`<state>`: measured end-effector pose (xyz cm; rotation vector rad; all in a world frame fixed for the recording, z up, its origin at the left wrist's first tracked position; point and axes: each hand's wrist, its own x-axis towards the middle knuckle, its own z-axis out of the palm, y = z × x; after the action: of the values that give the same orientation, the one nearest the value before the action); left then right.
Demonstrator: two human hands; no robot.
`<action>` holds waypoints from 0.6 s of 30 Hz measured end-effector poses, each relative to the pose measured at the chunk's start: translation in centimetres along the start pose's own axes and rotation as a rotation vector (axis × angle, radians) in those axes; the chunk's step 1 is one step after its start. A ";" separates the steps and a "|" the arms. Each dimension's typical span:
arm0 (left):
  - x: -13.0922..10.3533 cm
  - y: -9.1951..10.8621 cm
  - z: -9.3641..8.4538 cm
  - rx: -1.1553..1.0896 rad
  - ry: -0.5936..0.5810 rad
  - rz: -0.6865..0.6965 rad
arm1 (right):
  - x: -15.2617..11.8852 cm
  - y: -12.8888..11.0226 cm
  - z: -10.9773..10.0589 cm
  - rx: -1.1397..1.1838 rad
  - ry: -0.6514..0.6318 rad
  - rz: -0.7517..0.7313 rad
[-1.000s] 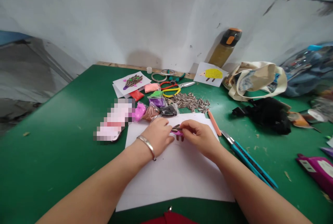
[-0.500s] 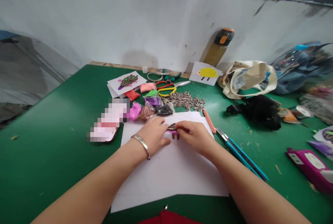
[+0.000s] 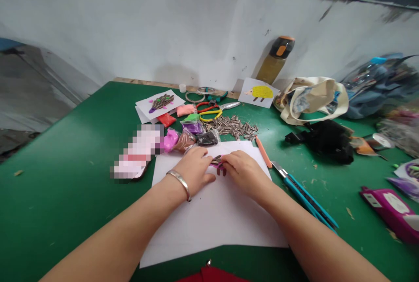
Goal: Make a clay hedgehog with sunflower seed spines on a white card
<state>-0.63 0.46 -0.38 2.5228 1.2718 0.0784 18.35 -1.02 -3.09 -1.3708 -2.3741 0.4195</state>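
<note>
White paper lies on the green table, with a small pink clay shape near its top, bearing striped seeds and brown clay strips below. My left hand, a silver bangle at its wrist, rests on the paper at the shape's left side, thumb and fingers apart. At the right side, my right hand has its fingers bent together at the shape's edge; whatever is between the fingertips is hidden. Behind the paper are a pile of striped seeds and bagged clay in purple, brown and black.
A teal cutter and an orange stick lie right of the paper. Scissors, a phone, finished seed picture, yellow hedgehog card, bottle, cloth bag and magenta tool surround it.
My right hand's fingers have lowered and curled slightly at the right side of the pink shape. My left hand has barely moved.
</note>
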 end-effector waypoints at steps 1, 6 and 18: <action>0.0 0.0 0.0 -0.002 0.002 0.002 | 0.0 0.0 -0.1 -0.010 0.010 -0.013; 0.0 0.1 0.0 -0.002 0.001 0.004 | 0.1 -0.5 -0.5 0.021 0.016 -0.014; 0.0 0.1 -0.1 -0.010 -0.010 -0.008 | -0.1 0.4 -0.5 0.028 -0.063 -0.048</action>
<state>-0.59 0.38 -0.28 2.5060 1.2745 0.0704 18.92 -0.90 -2.80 -1.3040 -2.4372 0.4879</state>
